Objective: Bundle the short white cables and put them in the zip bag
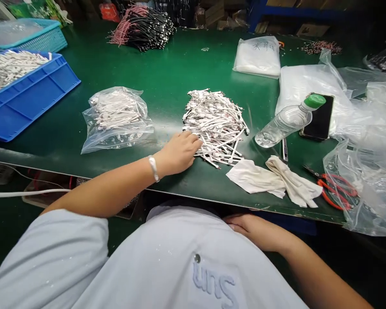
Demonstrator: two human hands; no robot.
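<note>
My left hand [179, 152], with a silver bracelet [153, 168] at its wrist, rests at the left front edge of a loose pile of short white cables [214, 122]. Its fingers curl in against the pile; whatever lies under them is hidden. To the left of the pile is a clear plastic bag [117, 113] with more white cables inside. My right hand [244, 225] is low at my waist, below the table edge, partly covered by my shirt. Its fingertips are out of sight, and nothing shows in it.
A blue crate [35, 98] of white parts and a turquoise basket [43, 40] stand left. Red-black wires [141, 28] lie at the back. Rightward are a water bottle [284, 124], phone [320, 118], cloths [257, 178], red-handled cutters [334, 191] and plastic bags [312, 86].
</note>
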